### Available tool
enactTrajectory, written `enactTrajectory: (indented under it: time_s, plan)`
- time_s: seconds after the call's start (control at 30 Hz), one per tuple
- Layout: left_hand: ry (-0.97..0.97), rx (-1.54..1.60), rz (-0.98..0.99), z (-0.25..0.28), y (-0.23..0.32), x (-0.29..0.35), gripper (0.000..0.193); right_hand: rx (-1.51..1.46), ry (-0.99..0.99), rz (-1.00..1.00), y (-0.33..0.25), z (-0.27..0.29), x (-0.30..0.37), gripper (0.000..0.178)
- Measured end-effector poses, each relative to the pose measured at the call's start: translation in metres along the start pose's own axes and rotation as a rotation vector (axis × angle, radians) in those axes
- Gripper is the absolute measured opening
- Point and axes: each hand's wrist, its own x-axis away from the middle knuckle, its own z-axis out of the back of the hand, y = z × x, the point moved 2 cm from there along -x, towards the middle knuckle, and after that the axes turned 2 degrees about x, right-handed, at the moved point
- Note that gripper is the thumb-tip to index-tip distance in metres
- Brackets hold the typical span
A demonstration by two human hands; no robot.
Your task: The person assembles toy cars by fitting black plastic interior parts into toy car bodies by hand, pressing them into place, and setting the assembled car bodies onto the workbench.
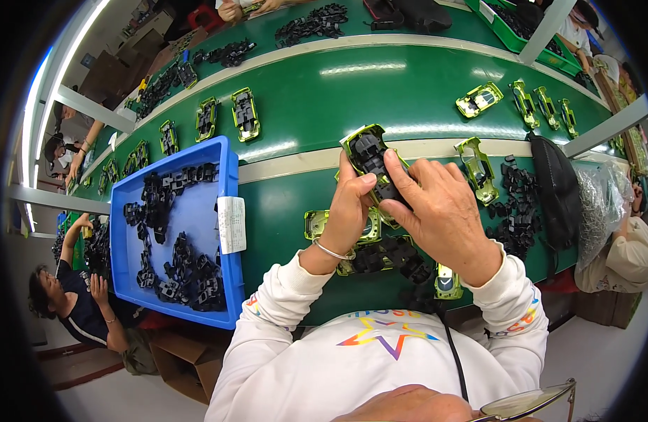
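A toy car body (370, 153), lime green at its edges with black interior parts facing up, is held between both hands over the table's near edge. My left hand (341, 214) grips its left side, the thumb lying on the black part. From the right, my right hand (436, 204) presses its thumb and forefinger on the black insert. Below the hands lie more green car shells (315, 224) and a pile of black plastic parts (391, 259), partly hidden by my wrists. A green shell (477, 171) lies to the right, beside small black pieces (515, 204).
A blue bin (232, 281) with black parts stands at my left. Across the raised ledge, green cars (245, 114) sit on the green belt (352, 91), more at the right (480, 100). A black case (552, 190) and clear plastic bag (597, 204) stand far right. Co-workers sit around.
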Motion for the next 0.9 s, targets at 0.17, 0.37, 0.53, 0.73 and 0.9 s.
enactTrajectory:
  time_s: [0.17, 0.37, 0.53, 0.73, 0.9]
  plan:
    - [0.049, 0.008, -0.027, 0.002, 0.003, -0.001, 0.057, -0.079, -0.061, 0.02, 0.003, 0.007, -0.012, 0.059]
    - [0.054, -0.093, -0.017, 0.014, -0.007, -0.003, 0.055, 0.095, -0.071, 0.064, -0.002, 0.0, -0.007, 0.057]
    - [0.036, -0.168, -0.036, 0.02, -0.014, -0.006, 0.054, 0.225, -0.137, 0.014, -0.013, -0.001, -0.004, 0.056]
    - [0.004, -0.139, 0.022, 0.012, -0.011, -0.002, 0.057, 0.246, -0.181, 0.034, -0.011, 0.011, -0.003, 0.053]
    - [-0.033, -0.128, 0.028, 0.007, -0.01, 0.0, 0.053, 0.214, -0.158, 0.05, -0.009, 0.021, 0.001, 0.054]
